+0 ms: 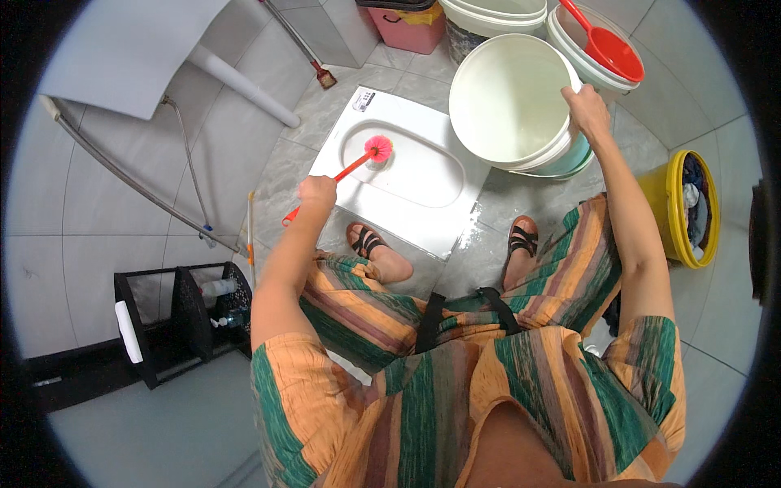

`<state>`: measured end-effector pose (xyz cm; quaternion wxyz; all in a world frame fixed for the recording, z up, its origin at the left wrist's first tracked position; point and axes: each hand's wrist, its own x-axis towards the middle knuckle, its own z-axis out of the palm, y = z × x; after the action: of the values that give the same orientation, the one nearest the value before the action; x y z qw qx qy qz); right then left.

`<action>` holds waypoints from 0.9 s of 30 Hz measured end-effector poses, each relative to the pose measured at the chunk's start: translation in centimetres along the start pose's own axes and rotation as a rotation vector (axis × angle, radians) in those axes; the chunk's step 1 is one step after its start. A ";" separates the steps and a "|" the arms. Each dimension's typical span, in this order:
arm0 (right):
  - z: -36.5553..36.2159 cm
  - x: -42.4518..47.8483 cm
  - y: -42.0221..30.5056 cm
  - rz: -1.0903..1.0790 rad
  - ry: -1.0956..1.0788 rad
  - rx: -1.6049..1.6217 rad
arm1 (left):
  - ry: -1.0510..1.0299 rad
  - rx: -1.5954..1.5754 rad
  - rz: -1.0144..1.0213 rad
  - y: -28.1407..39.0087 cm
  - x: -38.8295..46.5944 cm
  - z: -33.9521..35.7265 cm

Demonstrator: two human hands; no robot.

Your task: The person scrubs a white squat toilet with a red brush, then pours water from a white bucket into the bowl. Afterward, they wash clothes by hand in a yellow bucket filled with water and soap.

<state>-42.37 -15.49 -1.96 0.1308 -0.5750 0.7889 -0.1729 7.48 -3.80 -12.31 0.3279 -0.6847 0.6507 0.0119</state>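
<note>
My left hand (pixel 318 193) is closed around the red handle of a toilet brush (pixel 377 149), whose pink bristle head is at the drain end of a white squat toilet (pixel 421 222) set in the floor. With my right hand (pixel 587 110) I grip the rim of a large white plastic bucket (pixel 509 100), tilted so that its inside faces me. This bucket stands to the right of the squat toilet and looks empty, or nearly so. Part of a teal vessel (pixel 570 160) shows just below its side.
Behind are a white bucket with a red dipper (pixel 613 55), another white bucket (pixel 494 15) and a pink bin (pixel 409 30). A yellow bucket of cloths (pixel 677 210) stands right. Left are a worn brush (pixel 325 77), a drain pipe (pixel 244 85) and a black rack (pixel 183 317). The floor is wet.
</note>
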 end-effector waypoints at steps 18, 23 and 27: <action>-0.1 1.9 1.8 -0.009 -0.012 0.108 | -0.219 0.256 0.325 -1.9 4.0 -3.7; -0.2 1.8 0.4 0.002 -0.015 0.095 | -0.233 0.104 0.110 -0.4 7.0 -0.1; 0.4 2.3 -0.3 -0.043 -0.027 0.090 | -0.154 0.056 0.026 -0.4 8.7 2.2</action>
<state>-42.63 -17.77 -2.18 0.1634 -0.5877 0.7659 -0.2034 10.10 -10.54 -17.69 0.3960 -0.6638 0.6324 0.0506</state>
